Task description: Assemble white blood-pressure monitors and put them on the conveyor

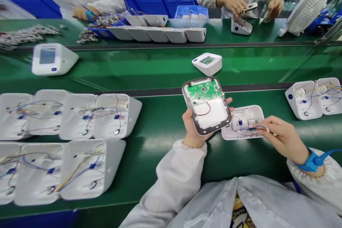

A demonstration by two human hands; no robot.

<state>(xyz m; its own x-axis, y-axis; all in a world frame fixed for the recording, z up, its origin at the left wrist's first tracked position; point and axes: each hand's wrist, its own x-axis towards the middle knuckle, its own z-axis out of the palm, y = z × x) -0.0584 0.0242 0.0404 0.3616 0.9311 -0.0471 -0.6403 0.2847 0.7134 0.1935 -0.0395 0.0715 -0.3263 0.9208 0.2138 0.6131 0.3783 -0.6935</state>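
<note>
My left hand point(193, 130) grips a device cover point(211, 112) with a dark rim, its inner side up and a green circuit board point(204, 91) at its far end. A red wire curves over the white part below the board. Right of the cover, a white housing point(253, 114) lies open on the green table, with wires and a small blue part inside. My right hand point(280, 135) is at the housing's right side, thumb and fingers pinched on a wire connector point(267, 130). A blue strap point(311, 161) circles my right wrist.
Open white housings with wires point(80, 167) fill the left of the table; two more point(307, 96) stand at right. Assembled devices point(210, 62) rest on the green belt point(133, 67). Across it, people in white coats work beside a row of housings point(157, 35) and a white fan point(306, 7).
</note>
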